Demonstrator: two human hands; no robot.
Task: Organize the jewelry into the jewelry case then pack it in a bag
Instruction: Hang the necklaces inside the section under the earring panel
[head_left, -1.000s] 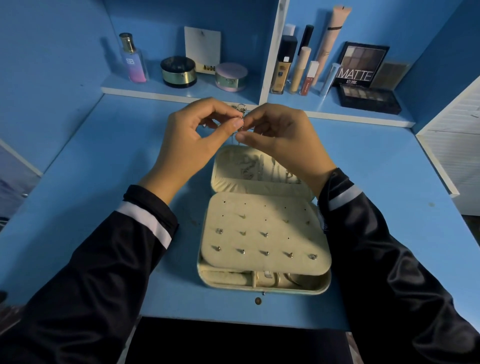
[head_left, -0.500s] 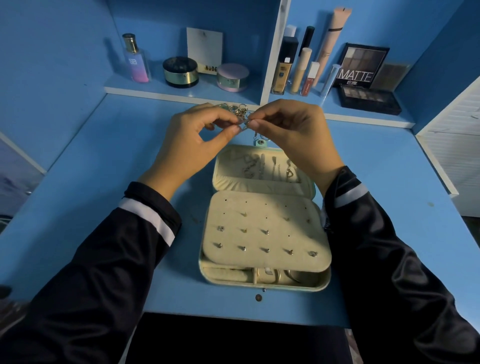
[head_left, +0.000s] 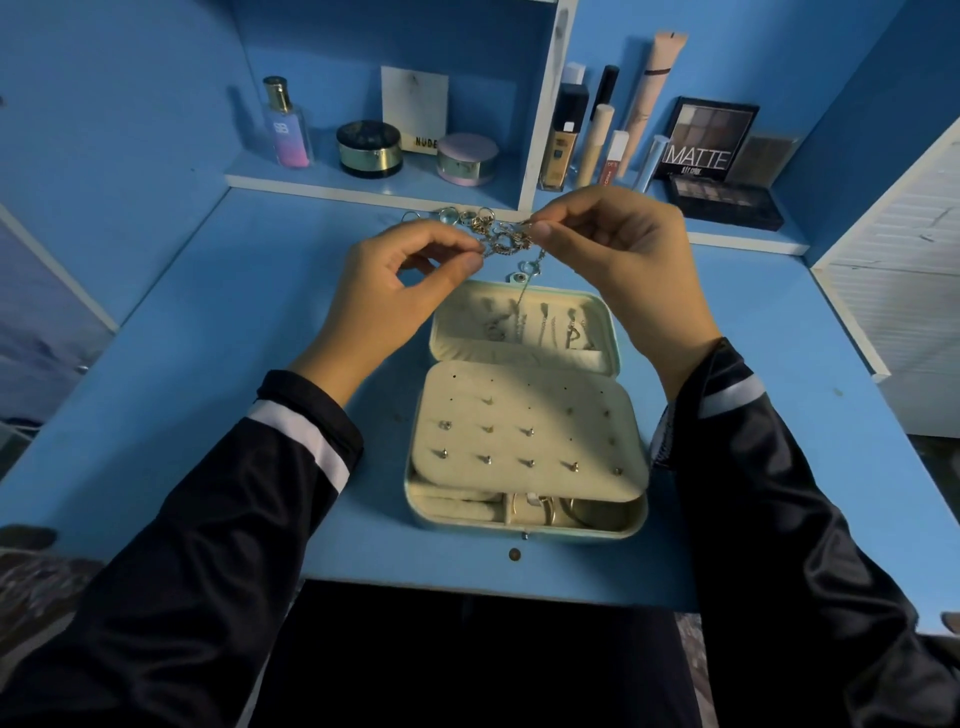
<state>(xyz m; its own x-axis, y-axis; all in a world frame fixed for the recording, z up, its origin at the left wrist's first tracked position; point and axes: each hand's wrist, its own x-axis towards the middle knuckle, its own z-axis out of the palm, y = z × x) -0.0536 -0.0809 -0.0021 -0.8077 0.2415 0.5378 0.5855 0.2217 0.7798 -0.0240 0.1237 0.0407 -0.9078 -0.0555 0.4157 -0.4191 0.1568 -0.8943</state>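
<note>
An open cream jewelry case (head_left: 631, 512) lies on the blue desk in front of me. Its padded flap (head_left: 530, 431) carries several stud earrings, and chains lie in the lid (head_left: 524, 325). Above the lid my left hand (head_left: 400, 291) and my right hand (head_left: 618, 249) each pinch one end of a thin chain (head_left: 506, 243). A short length with a small ring (head_left: 527, 267) dangles from it. Loose rings and other jewelry (head_left: 470, 217) lie on the desk behind my hands.
A shelf at the back holds a perfume bottle (head_left: 285, 124), jars (head_left: 370, 149), cosmetic tubes (head_left: 597, 140) and eyeshadow palettes (head_left: 711, 140). A white cabinet (head_left: 904, 291) stands to the right. A small round stud (head_left: 514, 554) sits near the desk's front edge.
My hands have drawn apart from touching, stretching the chain between them. The loose jewelry behind them has come into sight.
</note>
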